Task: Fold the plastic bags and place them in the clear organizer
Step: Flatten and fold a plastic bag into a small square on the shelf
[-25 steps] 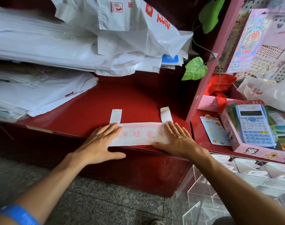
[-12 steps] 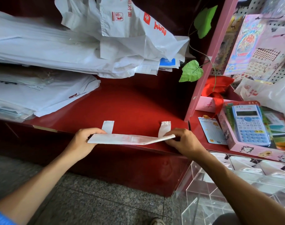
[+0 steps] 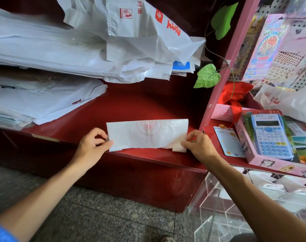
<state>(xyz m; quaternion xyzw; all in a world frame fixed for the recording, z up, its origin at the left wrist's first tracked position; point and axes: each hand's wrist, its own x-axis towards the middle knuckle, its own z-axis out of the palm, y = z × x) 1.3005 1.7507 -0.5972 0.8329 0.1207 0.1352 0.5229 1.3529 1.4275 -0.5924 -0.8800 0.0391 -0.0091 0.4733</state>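
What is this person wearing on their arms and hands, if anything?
Very little. The left hand and right hand are bare, with no gloves or rings showing. Both forearms are uncovered, with no sleeves in view. The only item is a blue wristband on the left arm, at the bottom left corner.

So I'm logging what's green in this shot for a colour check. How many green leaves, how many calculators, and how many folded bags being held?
Green leaves: 2, one high, one lower by the pink post
Calculators: 1, the blue calculator in its pink box
Folded bags held: 1, the folded bag, pinched by the left hand and right hand
Total: 4
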